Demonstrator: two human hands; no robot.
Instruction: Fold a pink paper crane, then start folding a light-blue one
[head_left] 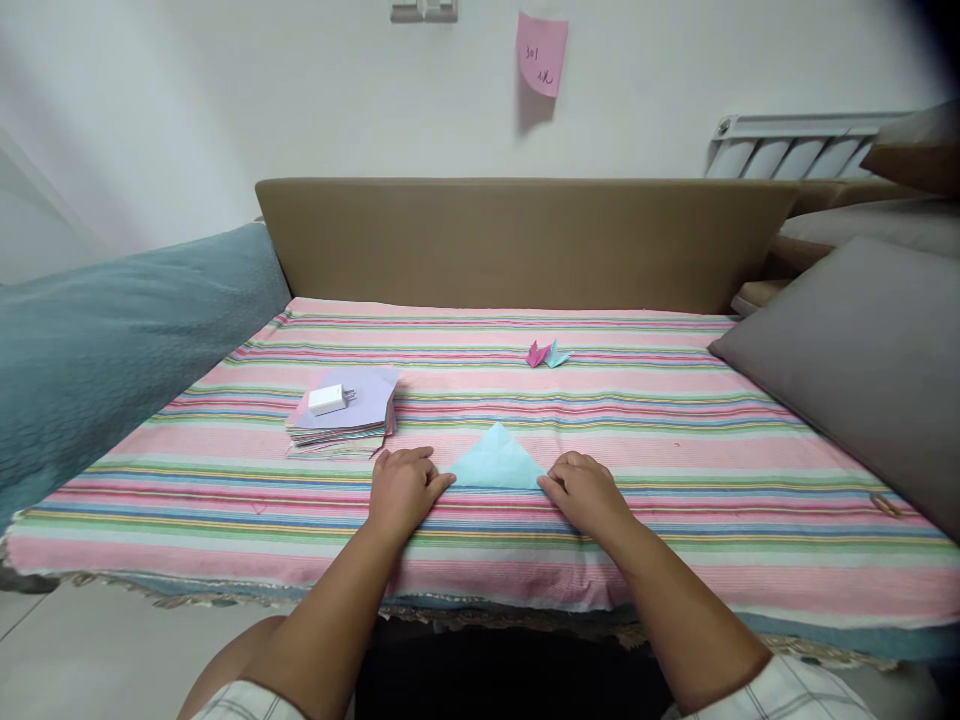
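Observation:
A light blue paper (498, 462), folded into a triangle, lies on the striped cloth with its point away from me. Its left corner is pinched by my left hand (405, 488), thumb and fingers together. At the right corner, my right hand (586, 490) grips the paper the same way. Farther back sit a small magenta folded paper piece (536, 354) and a light blue one (555, 355), side by side. To the left is a stack of coloured paper (367, 395) with a white charger plug (328, 400) on top.
The striped cloth (225, 440) covers the seat. A blue-green cushion (135, 320) borders it at left, a grey cushion (862, 370) at right, and a brown backrest (517, 245) behind. A small brown ring-like object (886, 505) lies near the right edge.

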